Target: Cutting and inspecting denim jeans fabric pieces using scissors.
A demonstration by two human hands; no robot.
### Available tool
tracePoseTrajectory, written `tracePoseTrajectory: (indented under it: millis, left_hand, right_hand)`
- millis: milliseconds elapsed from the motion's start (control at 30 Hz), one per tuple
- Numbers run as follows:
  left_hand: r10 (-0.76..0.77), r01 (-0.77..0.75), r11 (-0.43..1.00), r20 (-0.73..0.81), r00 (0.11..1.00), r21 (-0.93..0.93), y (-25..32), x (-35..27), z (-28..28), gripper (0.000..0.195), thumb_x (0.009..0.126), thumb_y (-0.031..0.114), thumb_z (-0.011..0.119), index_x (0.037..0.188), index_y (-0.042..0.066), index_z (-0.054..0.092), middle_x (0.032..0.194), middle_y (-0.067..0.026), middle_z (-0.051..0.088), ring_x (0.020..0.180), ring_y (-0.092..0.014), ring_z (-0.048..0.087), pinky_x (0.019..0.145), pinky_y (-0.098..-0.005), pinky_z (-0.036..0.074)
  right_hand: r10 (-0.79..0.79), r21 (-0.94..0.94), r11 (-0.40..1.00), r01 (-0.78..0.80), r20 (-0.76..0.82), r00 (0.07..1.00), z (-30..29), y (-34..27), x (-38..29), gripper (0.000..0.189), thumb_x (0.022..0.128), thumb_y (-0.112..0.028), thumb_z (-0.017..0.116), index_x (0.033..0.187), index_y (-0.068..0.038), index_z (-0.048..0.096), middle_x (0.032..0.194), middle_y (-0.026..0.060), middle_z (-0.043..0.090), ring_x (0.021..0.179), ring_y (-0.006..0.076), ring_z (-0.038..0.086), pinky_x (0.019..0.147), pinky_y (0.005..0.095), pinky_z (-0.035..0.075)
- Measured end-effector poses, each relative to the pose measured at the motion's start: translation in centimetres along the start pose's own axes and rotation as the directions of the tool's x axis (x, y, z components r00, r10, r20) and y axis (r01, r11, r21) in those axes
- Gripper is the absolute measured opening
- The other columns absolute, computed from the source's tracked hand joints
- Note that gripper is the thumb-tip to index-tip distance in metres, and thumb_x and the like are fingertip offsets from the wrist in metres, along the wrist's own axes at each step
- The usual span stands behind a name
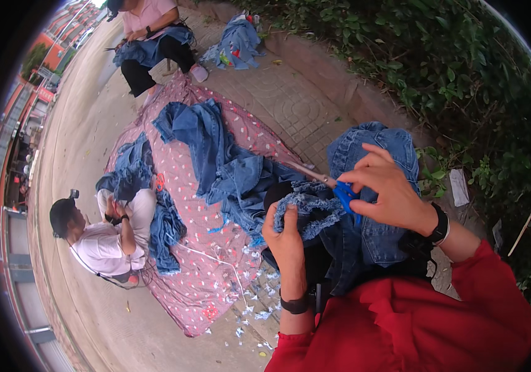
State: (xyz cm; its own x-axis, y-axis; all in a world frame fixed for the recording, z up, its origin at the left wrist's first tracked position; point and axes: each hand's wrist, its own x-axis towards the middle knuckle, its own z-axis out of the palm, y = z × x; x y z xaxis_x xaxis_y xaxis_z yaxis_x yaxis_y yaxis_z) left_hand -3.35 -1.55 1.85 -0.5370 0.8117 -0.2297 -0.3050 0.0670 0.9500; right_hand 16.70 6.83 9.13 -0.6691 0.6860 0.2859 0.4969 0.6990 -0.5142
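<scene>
My left hand [287, 239] pinches the frayed edge of a denim piece [309, 207] between thumb and fingers. To its right, my right hand [379, 188] holds blue-handled scissors [346, 197], fingers at the handle loops. The metal blades point up and left above the frayed denim and look closed. Folded blue jeans [388, 242] lie on my lap beneath the right hand. More jeans [242, 174] stretch from my knees across a pink patterned cloth [191, 279] on the ground. Small pale denim scraps [263, 315] are scattered near my left wrist.
A seated co-worker [102, 237] handles denim at the left; another [153, 37] sits at the top with denim on the lap. A denim pile [237, 44] lies on the paving. A curb [339, 83] and leafy hedge [470, 79] run along the right. Orange-handled scissors [160, 182] lie on the cloth.
</scene>
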Motion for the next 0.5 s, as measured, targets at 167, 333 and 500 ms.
tracePoseTrajectory:
  millis: [167,333,500]
  left_hand:
    - [0.502,-0.528,0.766,0.172,0.847,0.366,-0.1,0.3,-4.0,0.022,0.093,0.004,0.058,0.112,-0.002,0.069,0.108,-0.0112,0.071,0.103,-0.022,0.065,0.094,-0.0319,0.048]
    - [0.584,-0.157,0.689,-0.414,0.698,0.708,1.0,1.3,-15.6,0.021,0.094,0.0,0.059,0.111,-0.003,0.072,0.096,-0.0128,0.075,0.088,-0.021,0.069,0.084,-0.0345,0.053]
    - [0.365,-0.012,0.792,-0.458,0.811,0.61,-3.6,3.6,-25.0,0.03,0.099,0.019,0.064,0.114,-0.007,0.069,0.097,-0.0092,0.072,0.084,-0.011,0.057,0.076,-0.0301,0.047]
  right_hand:
    - [0.174,0.017,0.985,-0.173,-0.125,0.977,-1.5,2.1,-1.2,0.044,0.073,-0.01,0.078,0.116,-0.007,0.07,0.084,0.0032,0.069,0.108,0.0255,0.063,0.118,0.0516,0.034]
    - [0.36,-0.038,0.926,-0.377,-0.216,0.908,-3.3,5.7,-5.1,0.041,0.077,-0.01,0.078,0.117,-0.006,0.069,0.086,0.0046,0.07,0.111,0.027,0.063,0.117,0.0472,0.035]
    - [0.572,0.041,0.806,-0.591,-0.313,0.758,-3.2,7.9,-8.1,0.039,0.082,-0.01,0.077,0.12,-0.004,0.068,0.087,0.0074,0.072,0.106,0.0239,0.064,0.102,0.0378,0.045]
